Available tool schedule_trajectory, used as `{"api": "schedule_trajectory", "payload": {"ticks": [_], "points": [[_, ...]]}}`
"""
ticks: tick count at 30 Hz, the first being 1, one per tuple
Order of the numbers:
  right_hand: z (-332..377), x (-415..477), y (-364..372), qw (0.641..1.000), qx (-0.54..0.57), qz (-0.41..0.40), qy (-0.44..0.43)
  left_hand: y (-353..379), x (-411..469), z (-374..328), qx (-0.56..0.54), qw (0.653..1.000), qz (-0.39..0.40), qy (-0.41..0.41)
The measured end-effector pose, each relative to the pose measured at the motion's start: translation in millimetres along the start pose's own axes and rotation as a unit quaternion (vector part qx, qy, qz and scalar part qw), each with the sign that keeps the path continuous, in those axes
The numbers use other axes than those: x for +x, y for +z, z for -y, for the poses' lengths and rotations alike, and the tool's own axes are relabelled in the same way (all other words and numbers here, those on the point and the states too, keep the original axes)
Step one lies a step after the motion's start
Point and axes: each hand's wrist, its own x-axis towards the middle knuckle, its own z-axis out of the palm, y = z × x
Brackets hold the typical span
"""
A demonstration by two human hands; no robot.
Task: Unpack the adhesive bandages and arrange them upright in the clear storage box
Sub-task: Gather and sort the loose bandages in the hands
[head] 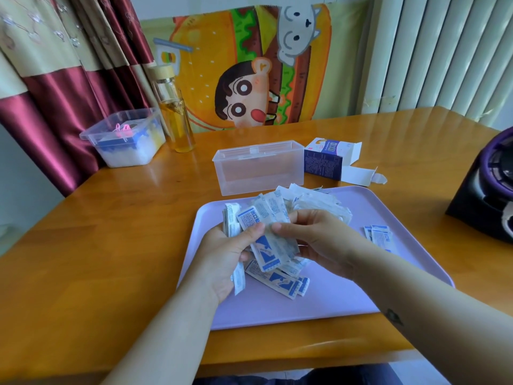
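Over the lilac tray [327, 298], my left hand [224, 262] holds a stack of white-and-blue wrapped adhesive bandages [244, 220]. My right hand [313, 240] pinches the same stack from the right, thumb against my left thumb. More bandages lie loose on the tray under my hands [280, 282], in a heap behind them [313, 198], and a few at the right [380, 236]. The clear storage box [258, 169] stands open beyond the tray, with nothing visible inside. The torn-open bandage carton [330, 159] lies to its right.
A lidded plastic tub [125, 140] and a glass bottle of yellow liquid [177, 118] stand at the back left of the wooden table [97, 245]. A dark purple bag [488, 187] sits at the right edge. A cartoon cloth hangs behind.
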Motion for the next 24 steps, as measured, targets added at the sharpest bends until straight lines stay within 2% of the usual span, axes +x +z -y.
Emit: {"api": "schedule_trajectory", "payload": {"ticks": [3,8,14,16,20,24], "points": [[-1,-2,4,0.996,-0.055,-0.049,-0.050,-1,3,5,0.022,0.999,-0.024,0.001],[-1,-13,16,0.973,-0.176,-0.059,-0.137,6,5,7,0.030,0.999,-0.029,0.012],[2,-18,19,0.963,-0.237,-0.011,-0.130,13,6,5,0.038,0.999,-0.010,0.021],[2,-17,18,0.970,-0.203,-0.001,-0.131,14,5,2,0.017,1.000,0.010,0.010],[0,-14,12,0.994,0.015,-0.013,-0.103,15,3,0,-0.108,0.990,0.042,-0.079],[-3,-14,7,0.998,0.036,-0.034,-0.045,18,-2,2,-0.137,0.974,0.134,-0.124]]}}
